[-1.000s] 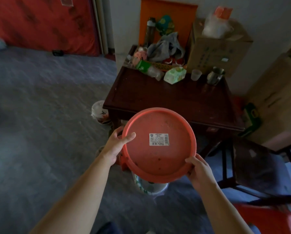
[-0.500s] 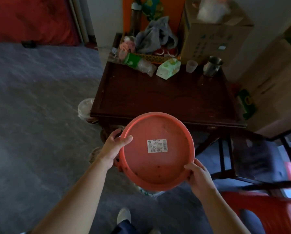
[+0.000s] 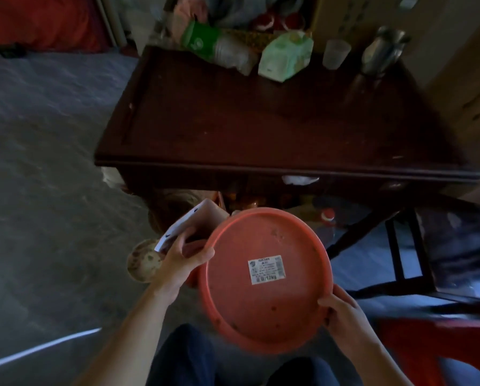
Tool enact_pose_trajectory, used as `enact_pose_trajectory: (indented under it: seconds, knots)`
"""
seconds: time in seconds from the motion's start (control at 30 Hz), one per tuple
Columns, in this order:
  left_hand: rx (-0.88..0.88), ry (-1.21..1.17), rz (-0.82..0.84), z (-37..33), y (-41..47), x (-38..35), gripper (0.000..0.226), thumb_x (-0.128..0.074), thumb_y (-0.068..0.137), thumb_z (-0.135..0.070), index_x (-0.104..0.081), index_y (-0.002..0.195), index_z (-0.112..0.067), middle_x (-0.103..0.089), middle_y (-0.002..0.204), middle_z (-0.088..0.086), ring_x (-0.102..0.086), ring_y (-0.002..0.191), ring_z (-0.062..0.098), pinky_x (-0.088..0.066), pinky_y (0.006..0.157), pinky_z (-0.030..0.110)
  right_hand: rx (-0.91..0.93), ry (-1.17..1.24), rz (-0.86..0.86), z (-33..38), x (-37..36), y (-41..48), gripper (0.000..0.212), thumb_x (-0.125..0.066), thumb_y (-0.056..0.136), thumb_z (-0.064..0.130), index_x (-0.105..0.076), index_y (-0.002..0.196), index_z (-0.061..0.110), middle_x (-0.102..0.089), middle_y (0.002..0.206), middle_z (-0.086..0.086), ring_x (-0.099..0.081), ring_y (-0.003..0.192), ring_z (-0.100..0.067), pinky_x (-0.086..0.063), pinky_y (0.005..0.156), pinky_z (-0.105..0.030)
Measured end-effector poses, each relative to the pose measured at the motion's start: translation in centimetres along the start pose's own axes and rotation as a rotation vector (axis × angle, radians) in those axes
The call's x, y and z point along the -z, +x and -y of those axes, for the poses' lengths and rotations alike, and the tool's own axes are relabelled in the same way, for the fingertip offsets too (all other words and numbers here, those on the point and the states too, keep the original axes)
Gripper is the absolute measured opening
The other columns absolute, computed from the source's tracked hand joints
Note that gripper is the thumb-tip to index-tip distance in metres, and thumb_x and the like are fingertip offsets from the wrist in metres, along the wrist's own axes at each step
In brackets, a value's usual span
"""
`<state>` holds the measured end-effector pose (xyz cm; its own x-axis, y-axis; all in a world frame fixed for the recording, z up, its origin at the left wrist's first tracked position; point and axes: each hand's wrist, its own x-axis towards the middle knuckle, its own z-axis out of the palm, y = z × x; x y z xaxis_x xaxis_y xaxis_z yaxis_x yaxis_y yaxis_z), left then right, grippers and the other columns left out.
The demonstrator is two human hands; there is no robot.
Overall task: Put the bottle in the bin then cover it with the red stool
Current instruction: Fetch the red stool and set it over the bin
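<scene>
The round red stool (image 3: pixel 266 296) faces me seat-up, a white label at its middle. My left hand (image 3: pixel 181 263) grips its left rim and my right hand (image 3: pixel 341 316) grips its lower right rim. It hovers low in front of the dark wooden table (image 3: pixel 275 129). The bin is hidden under the stool. A clear bottle with a green label (image 3: pixel 219 48) lies on its side at the table's far edge.
On the table's far side stand a green tissue pack (image 3: pixel 286 58), a plastic cup (image 3: pixel 336 54) and a metal mug (image 3: pixel 380 51). A dark chair frame (image 3: pixel 411 252) is at the right, a red plastic seat (image 3: pixel 439 346) at bottom right. A round speckled object (image 3: pixel 142 260) lies on the floor.
The stool has gone down and toward me with both hands still on it. The view has tilted down and closer to the table; my knees now show.
</scene>
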<state>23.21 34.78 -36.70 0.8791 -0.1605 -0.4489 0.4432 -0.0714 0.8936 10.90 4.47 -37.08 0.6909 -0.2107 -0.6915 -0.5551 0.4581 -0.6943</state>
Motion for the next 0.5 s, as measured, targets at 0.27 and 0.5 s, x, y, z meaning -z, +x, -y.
enact_pose_trajectory:
  seconds: [0.27, 0.5]
  knots:
    - [-0.042, 0.056, 0.069, 15.6, 8.6, -3.2, 0.104, -0.084, 0.029, -0.071, -0.051, 0.123, -0.042, -0.069, 0.109, -0.015, -0.065, 0.101, 0.001, -0.050, 0.089, 0.023, 0.000, -0.009, -0.026, -10.3, 6.3, 13.4, 0.050, -0.058, 0.063, -0.006, -0.057, 0.113, -0.008, -0.055, 0.092, -0.023, -0.050, 0.075, -0.034, -0.047, 0.064, -0.040]
    - [-0.103, -0.025, 0.067, 24.9, 13.4, -4.7, 0.125, -0.086, 0.030, -0.068, -0.044, 0.138, -0.022, -0.061, 0.123, -0.008, -0.062, 0.101, -0.012, -0.048, 0.069, 0.004, 0.054, -0.092, 0.026, -14.9, 10.2, 20.9, 0.026, -0.050, 0.080, -0.013, -0.061, 0.101, -0.003, -0.059, 0.076, -0.018, -0.057, 0.062, -0.026, -0.050, 0.056, -0.033]
